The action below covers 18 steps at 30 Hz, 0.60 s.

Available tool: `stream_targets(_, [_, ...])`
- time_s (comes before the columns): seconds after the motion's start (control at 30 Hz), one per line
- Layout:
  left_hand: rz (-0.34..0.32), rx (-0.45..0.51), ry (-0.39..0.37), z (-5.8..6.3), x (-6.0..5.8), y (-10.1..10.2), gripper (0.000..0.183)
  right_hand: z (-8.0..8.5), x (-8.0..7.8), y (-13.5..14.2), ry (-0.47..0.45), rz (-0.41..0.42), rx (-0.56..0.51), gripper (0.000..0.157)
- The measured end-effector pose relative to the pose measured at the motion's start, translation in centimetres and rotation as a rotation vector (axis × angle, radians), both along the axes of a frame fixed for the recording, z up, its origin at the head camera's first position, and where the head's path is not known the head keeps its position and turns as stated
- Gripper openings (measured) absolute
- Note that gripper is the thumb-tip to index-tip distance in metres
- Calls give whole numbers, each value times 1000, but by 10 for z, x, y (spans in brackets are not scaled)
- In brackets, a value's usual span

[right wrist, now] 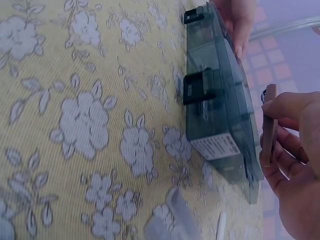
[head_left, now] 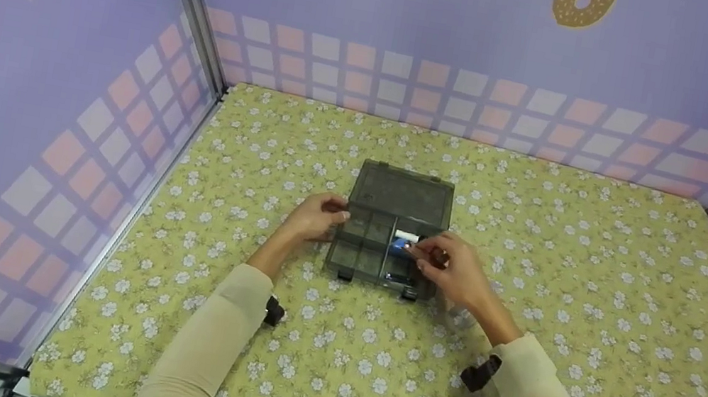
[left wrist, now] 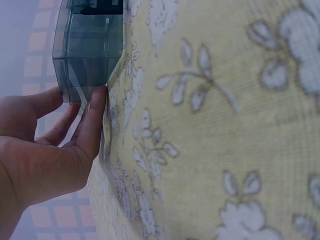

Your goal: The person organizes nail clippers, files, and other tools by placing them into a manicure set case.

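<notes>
A translucent dark grey compartment box (head_left: 359,253) lies on the flowered cloth with its lid (head_left: 404,192) laid back to the far side. My left hand (head_left: 313,220) grips the box's left side wall, thumb at the top edge and fingers lower down, as the left wrist view shows. My right hand (head_left: 458,266) is over the box's right part and pinches a small flat brownish piece (right wrist: 270,125) between thumb and fingers; its exact kind I cannot tell. Below those fingertips, a white item (head_left: 406,236) and a blue item (head_left: 401,243) sit in a right-hand compartment.
Two black latches (head_left: 409,293) line the box's front edge. A clear, pale object (right wrist: 172,220) lies on the flowered cloth (head_left: 326,366) under my right wrist. Purple walls with a checked band (head_left: 465,95) enclose the back and sides.
</notes>
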<state>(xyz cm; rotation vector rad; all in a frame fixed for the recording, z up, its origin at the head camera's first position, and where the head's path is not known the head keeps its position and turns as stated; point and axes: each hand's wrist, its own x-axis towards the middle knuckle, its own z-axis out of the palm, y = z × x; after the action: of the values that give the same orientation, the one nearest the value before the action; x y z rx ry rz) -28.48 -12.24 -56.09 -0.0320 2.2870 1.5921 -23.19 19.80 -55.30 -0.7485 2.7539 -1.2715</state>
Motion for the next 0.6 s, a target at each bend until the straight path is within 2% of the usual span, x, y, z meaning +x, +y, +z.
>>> stream_targets(0.23, [2, 22, -15, 0, 0, -1, 39, -6, 0, -15, 32, 55, 21, 14])
stream_targets(0.43, [-1, 39, -29, -1, -1, -1, 39, -11, 0, -18, 34, 47, 11, 13])
stream_targets(0.6, [5, 38, -24, -1, -2, 0, 40, -6, -2, -12, -1, 39, -20, 17])
